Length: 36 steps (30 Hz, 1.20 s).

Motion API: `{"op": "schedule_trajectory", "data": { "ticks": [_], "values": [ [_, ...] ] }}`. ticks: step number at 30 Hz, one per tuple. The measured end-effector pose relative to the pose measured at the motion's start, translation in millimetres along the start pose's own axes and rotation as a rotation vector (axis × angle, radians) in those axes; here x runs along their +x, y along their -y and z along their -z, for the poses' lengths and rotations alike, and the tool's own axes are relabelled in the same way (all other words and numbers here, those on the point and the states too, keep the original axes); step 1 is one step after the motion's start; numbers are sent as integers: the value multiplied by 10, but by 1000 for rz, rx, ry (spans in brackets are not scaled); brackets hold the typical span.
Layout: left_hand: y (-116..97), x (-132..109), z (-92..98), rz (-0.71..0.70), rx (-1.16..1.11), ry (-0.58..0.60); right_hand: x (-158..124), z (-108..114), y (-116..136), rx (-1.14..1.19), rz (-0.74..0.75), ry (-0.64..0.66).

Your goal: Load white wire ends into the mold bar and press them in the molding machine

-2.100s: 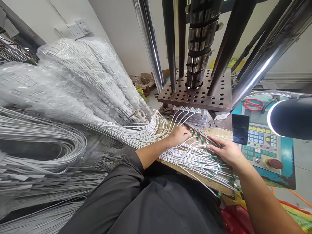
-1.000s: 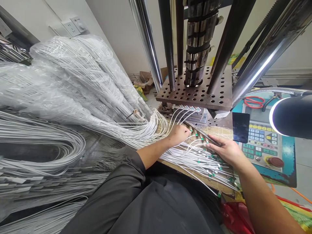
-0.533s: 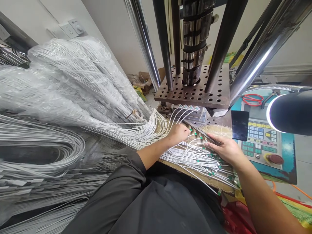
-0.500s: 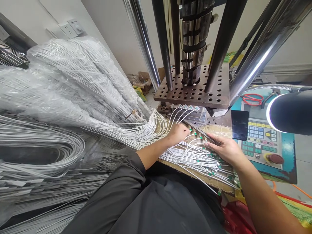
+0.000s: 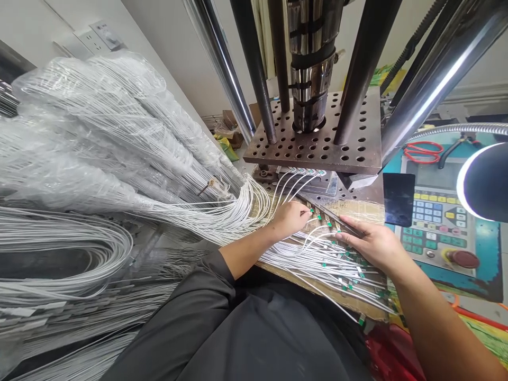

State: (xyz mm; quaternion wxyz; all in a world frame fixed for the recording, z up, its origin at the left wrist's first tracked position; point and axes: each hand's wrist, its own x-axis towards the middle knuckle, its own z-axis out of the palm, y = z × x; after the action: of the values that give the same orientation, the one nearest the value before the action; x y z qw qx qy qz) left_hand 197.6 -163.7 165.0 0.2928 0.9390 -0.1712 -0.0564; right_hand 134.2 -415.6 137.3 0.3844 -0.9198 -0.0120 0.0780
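Note:
My left hand (image 5: 291, 218) is closed in a pinch on a white cable (image 5: 313, 221) close to its green-marked end. Several such ends sit in a row along a long, thin metal bar (image 5: 327, 212). Gripped between thumb and fingers of my right hand (image 5: 376, 244), the bar slants from the press down to the right. Many more white cables (image 5: 305, 264) with green tips lie below on a cardboard sheet (image 5: 357, 300). Under the press plate (image 5: 313, 151), several cable ends (image 5: 307, 172) rest side by side in the fixture. My left fingertips partly cover the cable they hold.
Plastic-wrapped cable bundles (image 5: 95, 121) fill the left side, with a looped bundle (image 5: 111, 243) below. To the right are a control panel (image 5: 440, 227), a dark phone-like slab (image 5: 399, 198), red-handled scissors (image 5: 424, 152) and a lit round lamp (image 5: 482, 180). Steel columns (image 5: 432, 90) flank the press.
The head view has shifted slightly, so the panel and lamp appear farther right. Both hands keep nearly the same place and hold along the bar.

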Motion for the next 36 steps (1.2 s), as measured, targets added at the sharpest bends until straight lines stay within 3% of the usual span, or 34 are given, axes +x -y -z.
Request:
{"op": "schedule_trajectory", "data": {
  "ticks": [12,18,36],
  "values": [
    [-44,-48,-21,19,48,15,-20,31,47,-88,-69,36],
    [-46,-56,16,15,51,39,-19,12,4,-100,-33,-3],
    [123,-60,-24,-28,76,51,-13,-3,-71,-125,7,-45]
  ]
}}
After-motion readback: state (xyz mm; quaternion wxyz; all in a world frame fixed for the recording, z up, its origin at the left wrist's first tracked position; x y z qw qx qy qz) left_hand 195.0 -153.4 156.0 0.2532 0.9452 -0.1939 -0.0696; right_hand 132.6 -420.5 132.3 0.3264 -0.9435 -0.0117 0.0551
